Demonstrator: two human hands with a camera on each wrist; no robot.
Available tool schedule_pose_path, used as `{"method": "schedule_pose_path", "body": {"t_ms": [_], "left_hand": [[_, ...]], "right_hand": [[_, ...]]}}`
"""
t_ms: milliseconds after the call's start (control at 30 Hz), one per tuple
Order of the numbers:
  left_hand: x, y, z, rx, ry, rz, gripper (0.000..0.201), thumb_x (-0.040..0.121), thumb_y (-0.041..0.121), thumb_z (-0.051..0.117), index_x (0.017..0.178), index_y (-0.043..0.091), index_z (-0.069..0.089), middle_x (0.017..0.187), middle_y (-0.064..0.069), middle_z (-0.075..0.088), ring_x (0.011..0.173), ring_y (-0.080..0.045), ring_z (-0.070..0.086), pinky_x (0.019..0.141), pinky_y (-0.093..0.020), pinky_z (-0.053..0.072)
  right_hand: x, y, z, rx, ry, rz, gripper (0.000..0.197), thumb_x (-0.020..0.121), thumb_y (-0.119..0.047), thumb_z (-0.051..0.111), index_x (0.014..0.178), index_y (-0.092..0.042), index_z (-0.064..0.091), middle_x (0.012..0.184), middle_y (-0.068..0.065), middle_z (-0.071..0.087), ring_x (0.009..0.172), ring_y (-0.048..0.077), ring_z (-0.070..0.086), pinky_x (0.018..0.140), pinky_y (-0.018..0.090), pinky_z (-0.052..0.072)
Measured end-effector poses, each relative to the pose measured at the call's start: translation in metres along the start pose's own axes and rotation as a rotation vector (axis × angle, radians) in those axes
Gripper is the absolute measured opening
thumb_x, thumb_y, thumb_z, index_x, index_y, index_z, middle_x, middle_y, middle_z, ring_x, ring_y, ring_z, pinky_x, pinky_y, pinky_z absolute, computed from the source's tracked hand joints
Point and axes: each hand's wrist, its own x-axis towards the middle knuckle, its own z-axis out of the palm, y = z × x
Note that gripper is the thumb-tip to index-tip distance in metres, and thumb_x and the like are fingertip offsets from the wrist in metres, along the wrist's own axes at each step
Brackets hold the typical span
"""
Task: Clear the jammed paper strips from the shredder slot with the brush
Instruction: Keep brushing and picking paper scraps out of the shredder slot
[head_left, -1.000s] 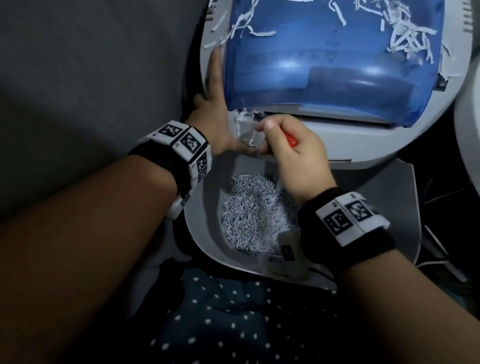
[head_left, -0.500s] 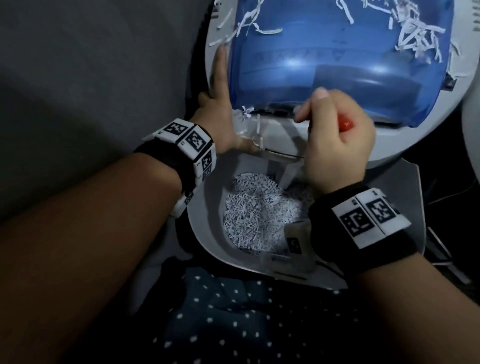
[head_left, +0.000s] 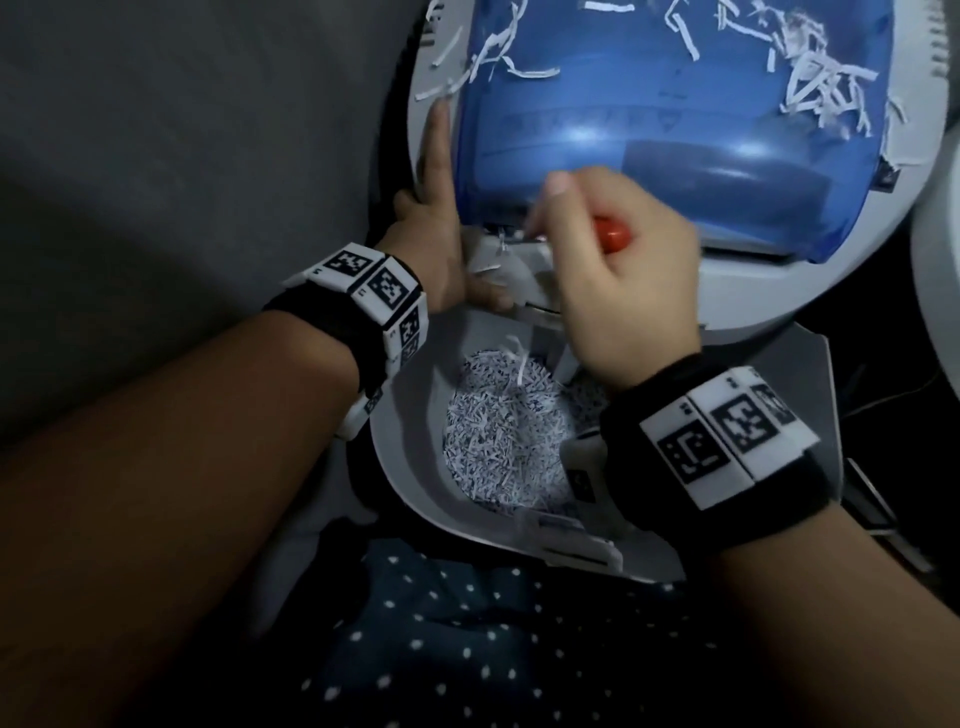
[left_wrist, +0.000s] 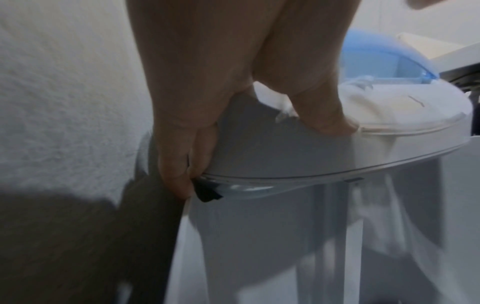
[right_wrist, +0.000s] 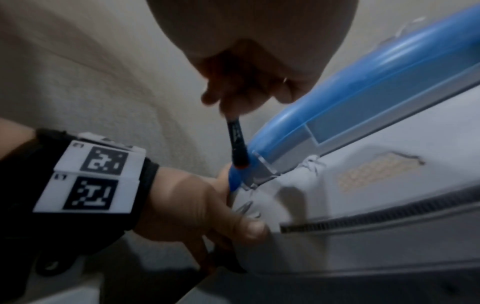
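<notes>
The shredder (head_left: 753, 291) is white with a blue see-through cover (head_left: 675, 130). My right hand (head_left: 571, 228) grips the brush (head_left: 613, 239), whose red handle end shows above my fingers. In the right wrist view the brush (right_wrist: 237, 144) has a dark shaft, and its tip sits at the left end of the slot (right_wrist: 363, 218), under the cover's corner. Thin paper strips (head_left: 501, 247) stick out there. My left hand (head_left: 441, 244) holds the shredder's left edge, index finger straight along the cover. Its fingers (left_wrist: 179, 181) curl round the rim and its thumb (left_wrist: 324, 119) presses on top.
Loose strips (head_left: 810, 88) lie scattered on the cover. Below the slot an open white bin (head_left: 410, 499) holds a heap of shreds (head_left: 498, 431). A grey surface (head_left: 182, 156) stands close on the left. Polka-dot fabric (head_left: 467, 649) is below, cables (head_left: 883, 519) at right.
My right hand swept the brush right along the slot, then came back toward its left end. The left hand kept its hold on the shredder's edge.
</notes>
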Motion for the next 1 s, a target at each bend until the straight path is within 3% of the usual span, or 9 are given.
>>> {"method": "schedule_pose_path", "body": {"t_ms": [67,133,300,400,500,667,767,867,1000], "left_hand": [[0.001,-0.002,0.001,0.003,0.019,0.014,0.153,0.062,0.029,0.094,0.148,0.032,-0.032,0.145,-0.031,0.029,0.125,-0.039,0.048,0.104,-0.052,0.035],[0.002,-0.002,0.002,0.015,0.016,0.032,0.155,0.06,0.028,0.095,0.148,0.032,-0.032,0.148,-0.031,0.027,0.127,-0.037,0.047,0.105,-0.053,0.036],[0.0,-0.001,0.0,0.0,0.001,0.036,0.164,0.05,0.029,0.098,0.147,0.034,-0.034,0.154,-0.029,0.019,0.136,-0.034,0.039,0.109,-0.06,0.034],[0.001,-0.003,0.0,0.002,0.001,0.032,0.161,0.054,0.025,0.098,0.148,0.034,-0.033,0.15,-0.03,0.023,0.133,-0.035,0.043,0.107,-0.056,0.035],[0.001,-0.003,0.001,0.007,0.007,0.042,0.161,0.055,0.026,0.098,0.147,0.035,-0.033,0.15,-0.029,0.024,0.132,-0.034,0.043,0.105,-0.055,0.035],[0.0,-0.004,0.0,0.015,0.007,0.052,0.162,0.052,0.029,0.098,0.148,0.034,-0.032,0.154,-0.029,0.018,0.135,-0.036,0.04,0.109,-0.059,0.034],[0.002,-0.004,0.0,0.029,0.01,0.066,0.153,0.062,0.027,0.094,0.149,0.03,-0.031,0.15,-0.032,0.024,0.126,-0.039,0.047,0.106,-0.055,0.037],[0.002,-0.003,0.001,0.031,0.024,0.067,0.152,0.062,0.03,0.094,0.149,0.031,-0.031,0.15,-0.031,0.025,0.128,-0.038,0.047,0.106,-0.054,0.037],[-0.001,-0.002,0.0,0.013,0.003,0.032,0.163,0.051,0.032,0.098,0.147,0.035,-0.034,0.15,-0.032,0.023,0.134,-0.038,0.043,0.108,-0.058,0.035]], "right_hand": [[0.0,0.002,0.007,-0.096,-0.189,0.062,0.036,0.099,-0.038,0.049,0.083,-0.012,0.07,0.066,-0.005,0.063,0.072,0.015,0.061,0.07,0.038,0.049],[0.002,0.009,0.003,-0.305,-0.253,0.115,0.042,0.097,-0.045,0.042,0.09,-0.013,0.069,0.078,0.002,0.07,0.083,0.026,0.065,0.074,0.041,0.049],[0.006,0.012,-0.016,-0.266,0.017,0.203,0.046,0.094,-0.041,0.038,0.082,-0.007,0.066,0.073,0.007,0.066,0.076,0.029,0.06,0.072,0.044,0.046],[-0.004,0.005,0.0,-0.087,-0.084,0.141,0.034,0.098,-0.037,0.05,0.084,-0.011,0.069,0.071,0.001,0.064,0.073,0.022,0.061,0.071,0.04,0.049],[-0.005,0.016,0.004,-0.222,-0.232,0.216,0.034,0.098,-0.041,0.047,0.095,-0.017,0.07,0.083,0.004,0.072,0.085,0.027,0.066,0.077,0.042,0.052],[-0.001,0.011,-0.01,-0.154,-0.013,0.176,0.039,0.097,-0.04,0.044,0.08,-0.014,0.067,0.064,-0.002,0.062,0.071,0.024,0.063,0.071,0.044,0.05],[-0.01,0.004,0.001,-0.097,-0.219,0.159,0.037,0.097,-0.043,0.047,0.082,-0.018,0.07,0.068,0.0,0.068,0.073,0.023,0.065,0.071,0.042,0.052],[-0.007,0.007,-0.005,-0.339,-0.391,0.2,0.04,0.098,-0.044,0.043,0.09,-0.017,0.071,0.08,0.007,0.071,0.086,0.032,0.065,0.074,0.037,0.05],[0.002,0.005,-0.022,-0.409,-0.135,0.208,0.046,0.096,-0.04,0.041,0.082,-0.007,0.069,0.071,0.009,0.063,0.08,0.033,0.059,0.068,0.039,0.043]]}}
